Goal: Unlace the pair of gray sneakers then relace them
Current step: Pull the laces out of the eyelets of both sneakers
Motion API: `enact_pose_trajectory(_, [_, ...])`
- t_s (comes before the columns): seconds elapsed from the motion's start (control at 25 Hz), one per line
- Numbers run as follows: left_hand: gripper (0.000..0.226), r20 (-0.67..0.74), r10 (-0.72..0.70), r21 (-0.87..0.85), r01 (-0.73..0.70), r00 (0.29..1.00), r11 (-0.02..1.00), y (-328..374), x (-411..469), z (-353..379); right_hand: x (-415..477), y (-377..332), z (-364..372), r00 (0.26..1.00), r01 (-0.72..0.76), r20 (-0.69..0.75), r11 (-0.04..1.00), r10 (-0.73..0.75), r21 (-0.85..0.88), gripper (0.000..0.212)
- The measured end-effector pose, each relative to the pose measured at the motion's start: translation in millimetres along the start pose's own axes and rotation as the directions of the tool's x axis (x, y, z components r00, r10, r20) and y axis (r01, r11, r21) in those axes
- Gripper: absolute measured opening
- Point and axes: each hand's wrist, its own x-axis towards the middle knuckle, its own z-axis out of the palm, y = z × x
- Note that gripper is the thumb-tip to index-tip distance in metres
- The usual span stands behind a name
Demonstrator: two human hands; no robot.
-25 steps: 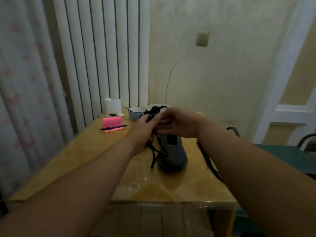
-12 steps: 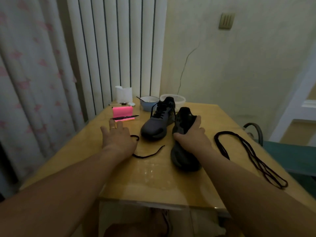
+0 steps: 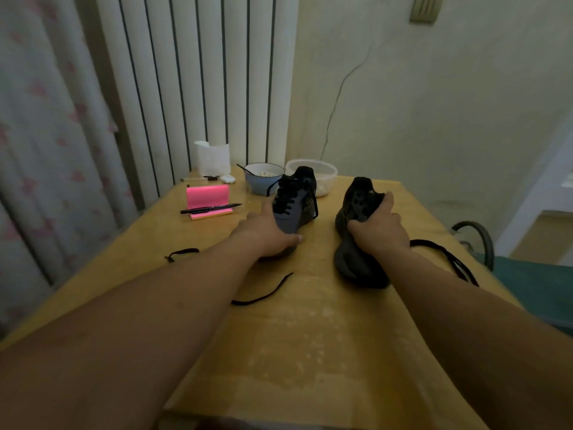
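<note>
Two gray sneakers stand on the wooden table [image 3: 310,336]. The laced sneaker [image 3: 294,206] sits at the middle back, and my left hand [image 3: 269,234] grips its toe. The unlaced sneaker [image 3: 356,243] is to the right, toe toward me; my right hand [image 3: 378,228] holds it across the top, thumb in the opening. A loose black lace [image 3: 263,293] lies in front, partly under my left arm, with its other end [image 3: 183,252] showing to the left. A second black lace [image 3: 446,259] lies coiled at the right edge.
At the back left are a pink notepad [image 3: 207,197] with a black pen [image 3: 210,208], a white paper roll [image 3: 212,156], a blue bowl [image 3: 263,178] and a clear plastic tub [image 3: 322,175]. A chair back [image 3: 477,240] stands right of the table. Curtain and radiator on the left.
My left hand moved from the tabletop onto the toe of the laced sneaker. My right hand shifted the unlaced sneaker to the right. One second ago both hands were working at one shoe's laces.
</note>
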Motion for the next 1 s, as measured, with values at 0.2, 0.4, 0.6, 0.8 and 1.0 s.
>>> enact_pose_trajectory(0.2, [0.131,0.012,-0.035,-0.002,0.035,0.999,0.999,13.4,0.2,2.1,-26.3,-14.5,7.8,0.861,0.340,-0.337,0.925,-0.379,-0.171,0.066])
enact_pose_trajectory(0.4, [0.089,0.018,0.009,0.057,-0.010,1.000,0.998,29.4,-22.2,17.3,-91.1,-24.9,29.0,0.936,0.257,0.122,0.877,-0.331,0.406,0.042])
enact_pose_trajectory(0.6, [0.075,-0.066,0.011,-0.144,-0.021,0.998,0.989,36.0,-154.6,31.3,-136.1,15.1,14.8,0.960,0.173,0.093,0.824,-0.263,0.540,0.051])
enact_pose_trajectory(0.8, [0.027,-0.220,0.073,-0.287,-0.136,0.973,0.948,7.9,-171.6,38.1,-154.9,31.9,10.9,0.968,0.215,0.052,0.918,-0.245,0.334,0.037])
enact_pose_trajectory(1.0, [0.032,-0.334,0.183,-0.350,-0.302,0.925,0.887,16.9,-123.1,13.2,-116.1,16.7,-1.2,0.919,0.386,-0.008,0.895,-0.394,0.223,0.028])
